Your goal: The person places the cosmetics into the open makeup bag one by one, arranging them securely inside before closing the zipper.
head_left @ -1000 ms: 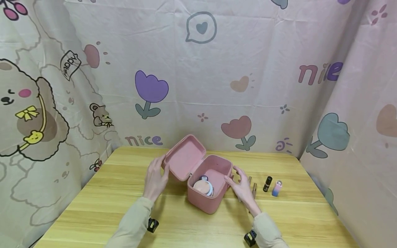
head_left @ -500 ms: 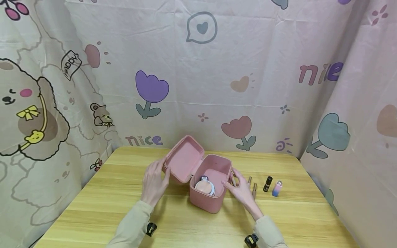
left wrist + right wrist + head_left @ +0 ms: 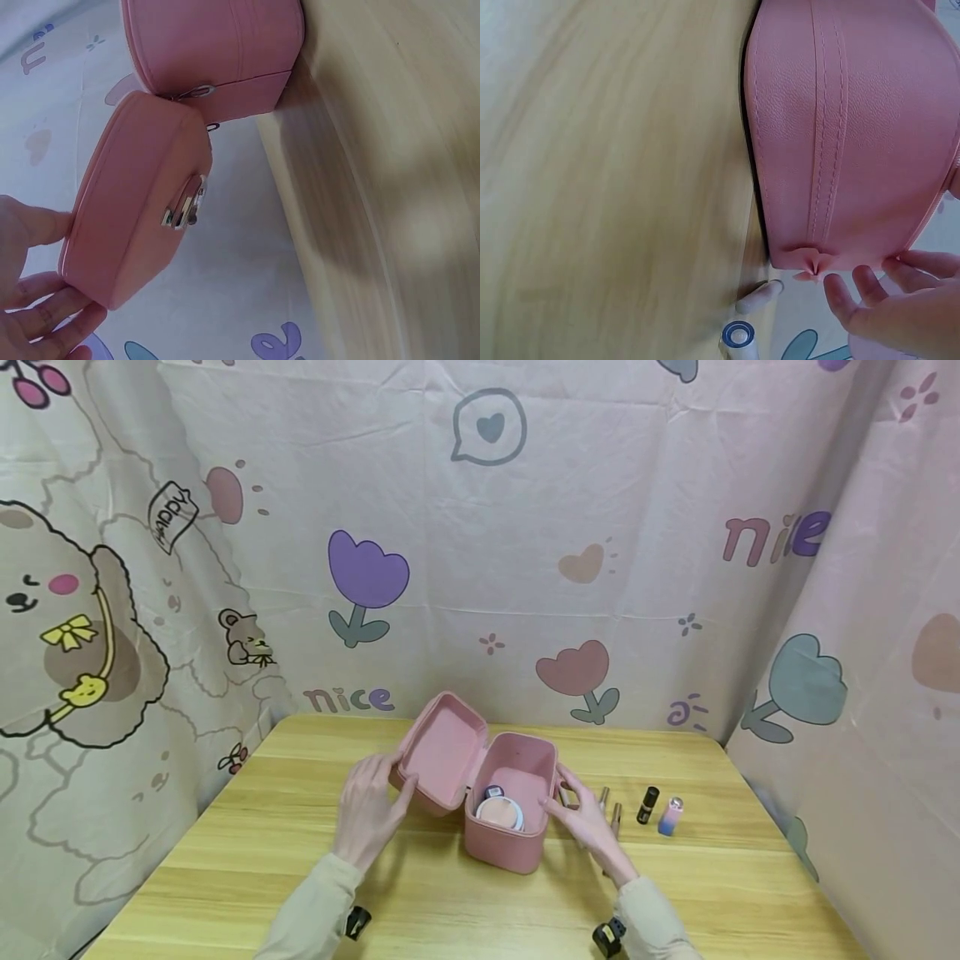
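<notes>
1. Gripping the tipped-back lid (image 3: 444,752) by its edge with the left hand (image 3: 366,806), with fingers spread moderately wide around the rim.
2. Holding a side wall of the pink case (image 3: 502,852) with the right hand (image 3: 590,820), with thumb at the upper rim and fingers outside, just beside the bow (image 3: 810,262).
3. Locating the case on the worktop (image 3: 225,810), between left and right fingers.
4. Judging from the stitched, leather-like covering: probably light, stiff-walled, soft-skinned, hardly slippery; best taken by rim or lid edge.
5. Noting inside, left of the right fingers, a round compact (image 3: 498,812), likely fragile and apt to slide if tilted, and a small dark item (image 3: 493,792).
6. Noting a black tube (image 3: 647,806) and a pink-and-blue tube (image 3: 671,816) right of the right fingers.
</notes>
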Motion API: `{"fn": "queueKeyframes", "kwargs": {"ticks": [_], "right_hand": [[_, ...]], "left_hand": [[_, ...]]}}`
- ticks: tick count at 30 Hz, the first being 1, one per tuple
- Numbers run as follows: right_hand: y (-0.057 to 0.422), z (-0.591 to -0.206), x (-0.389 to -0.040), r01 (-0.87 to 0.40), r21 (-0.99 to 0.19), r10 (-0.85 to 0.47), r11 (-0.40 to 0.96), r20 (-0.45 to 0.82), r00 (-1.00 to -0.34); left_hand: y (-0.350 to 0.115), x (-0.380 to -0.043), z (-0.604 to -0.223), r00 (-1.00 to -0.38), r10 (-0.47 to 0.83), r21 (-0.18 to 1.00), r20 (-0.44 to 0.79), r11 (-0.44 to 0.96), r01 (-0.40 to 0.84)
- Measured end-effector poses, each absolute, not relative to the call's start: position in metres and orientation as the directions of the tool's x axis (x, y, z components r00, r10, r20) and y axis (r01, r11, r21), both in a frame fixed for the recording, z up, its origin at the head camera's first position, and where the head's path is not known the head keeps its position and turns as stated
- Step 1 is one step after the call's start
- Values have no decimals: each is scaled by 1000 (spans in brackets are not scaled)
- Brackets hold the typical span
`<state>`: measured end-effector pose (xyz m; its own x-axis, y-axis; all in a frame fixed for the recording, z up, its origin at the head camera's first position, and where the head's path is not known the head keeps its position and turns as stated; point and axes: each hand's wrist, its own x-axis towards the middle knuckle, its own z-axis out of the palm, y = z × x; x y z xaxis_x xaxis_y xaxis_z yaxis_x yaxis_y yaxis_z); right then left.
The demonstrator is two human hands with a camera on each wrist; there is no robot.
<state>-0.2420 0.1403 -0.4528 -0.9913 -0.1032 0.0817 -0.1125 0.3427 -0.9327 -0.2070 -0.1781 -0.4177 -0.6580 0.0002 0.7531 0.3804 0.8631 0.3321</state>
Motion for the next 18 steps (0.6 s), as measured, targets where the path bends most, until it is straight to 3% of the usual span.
{"fn": "queueKeyframes", "kwargs": {"ticks": [11, 18], "right_hand": [[143, -449, -247, -130, -946, -165, 298, 83, -983], [143, -447, -248, -121, -949, -182, 292, 70, -981]], "left_hand": [[-187, -202, -412, -659, 20, 357, 752, 828, 432], [-194, -208, -402, -826, -85, 631, 557, 690, 355]]}}
